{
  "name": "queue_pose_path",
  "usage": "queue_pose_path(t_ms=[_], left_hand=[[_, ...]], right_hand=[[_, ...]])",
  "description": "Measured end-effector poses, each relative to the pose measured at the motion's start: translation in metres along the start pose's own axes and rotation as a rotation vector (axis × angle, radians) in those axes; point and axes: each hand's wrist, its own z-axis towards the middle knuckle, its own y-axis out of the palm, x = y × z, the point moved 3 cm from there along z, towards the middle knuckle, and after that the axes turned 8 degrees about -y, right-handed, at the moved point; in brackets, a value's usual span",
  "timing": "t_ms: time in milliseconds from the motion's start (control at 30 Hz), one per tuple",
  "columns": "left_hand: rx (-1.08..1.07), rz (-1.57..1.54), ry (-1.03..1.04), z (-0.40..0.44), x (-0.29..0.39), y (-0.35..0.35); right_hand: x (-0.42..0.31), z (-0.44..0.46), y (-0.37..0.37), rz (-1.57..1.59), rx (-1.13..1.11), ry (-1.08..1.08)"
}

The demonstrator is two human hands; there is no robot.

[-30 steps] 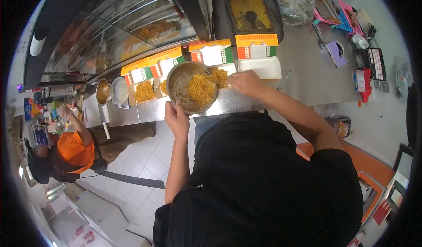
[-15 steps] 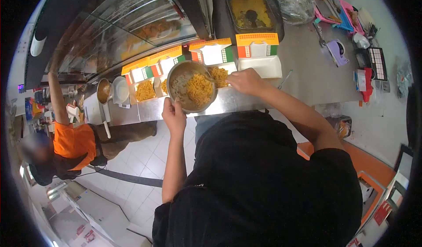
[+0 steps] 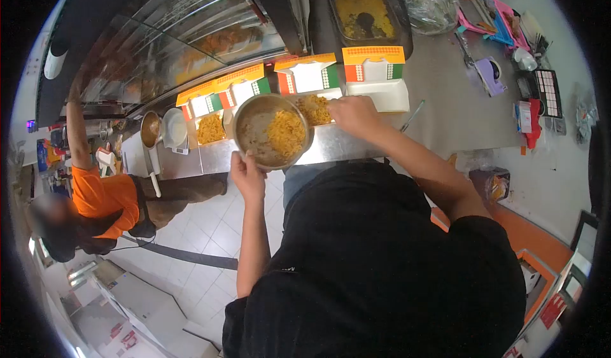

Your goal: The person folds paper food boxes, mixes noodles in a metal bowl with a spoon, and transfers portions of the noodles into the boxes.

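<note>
My left hand (image 3: 248, 170) grips the near rim of a round metal bowl (image 3: 251, 132), tilted a little, with orange-yellow noodles (image 3: 286, 133) heaped at its right side. My right hand (image 3: 356, 115) is closed at the bowl's right, over the third open box (image 3: 305, 75), which holds noodles (image 3: 316, 110). A thin utensil seems to be in its fingers, mostly hidden. To the right stands an open box with a bare white inside (image 3: 377, 96). At the left, another box holds noodles (image 3: 210, 129); the bowl partly covers the box beside it.
Behind the boxes are a glass display case (image 3: 184, 40) and a dark tray of yellow food (image 3: 365, 14). A saucepan (image 3: 151, 129) and white bowl (image 3: 174, 127) stand left. A purple tape dispenser (image 3: 489, 77) lies right. A co-worker in orange (image 3: 105, 199) stands far left.
The bowl and my left hand have shifted slightly left and down. My right hand has moved a little up over the box. The co-worker has raised an arm toward the display case.
</note>
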Motion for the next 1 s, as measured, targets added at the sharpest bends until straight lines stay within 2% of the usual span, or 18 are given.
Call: queue_pose_path(t_ms=[100, 200, 300, 400, 467, 533, 600, 700, 800, 900, 1000], left_hand=[[0.093, -0.084, -0.026, -0.005, -0.008, -0.026], [0.183, -0.161, -0.025, -0.015, 0.003, -0.04], [0.22, -0.198, -0.043, -0.018, -0.006, -0.057], [0.266, -0.238, -0.056, -0.026, -0.012, -0.063], [0.277, -0.242, -0.076, -0.033, -0.013, -0.061], [0.287, -0.233, -0.096, -0.036, -0.012, -0.054], [0.261, -0.243, -0.1, -0.034, -0.009, -0.044], [0.213, -0.231, -0.112, -0.041, -0.01, -0.036], [0.155, -0.23, -0.093, -0.029, -0.007, -0.019], [0.046, -0.176, 0.006, -0.02, 0.005, 0.005], [-0.087, -0.146, 0.069, -0.005, 0.022, 0.043]], right_hand=[[-0.008, 0.018, 0.003, -0.052, -0.243, 0.271], [-0.008, 0.023, 0.042, 0.045, -0.224, 0.256], [-0.017, 0.02, 0.03, 0.252, -0.009, 0.186], [-0.031, 0.026, -0.007, 0.044, -0.271, 0.294], [-0.017, 0.02, 0.034, 0.059, -0.262, 0.255], [-0.016, 0.023, 0.028, 0.059, -0.21, 0.226], [-0.019, 0.021, 0.015, 0.058, -0.138, 0.193], [-0.001, 0.013, 0.03, -0.021, -0.238, 0.261], [-0.001, 0.009, 0.008, 0.014, -0.047, 0.254], [-0.036, 0.005, -0.067, 0.167, 0.146, 0.235], [-0.047, 0.001, -0.082, 0.233, 0.022, 0.237]])
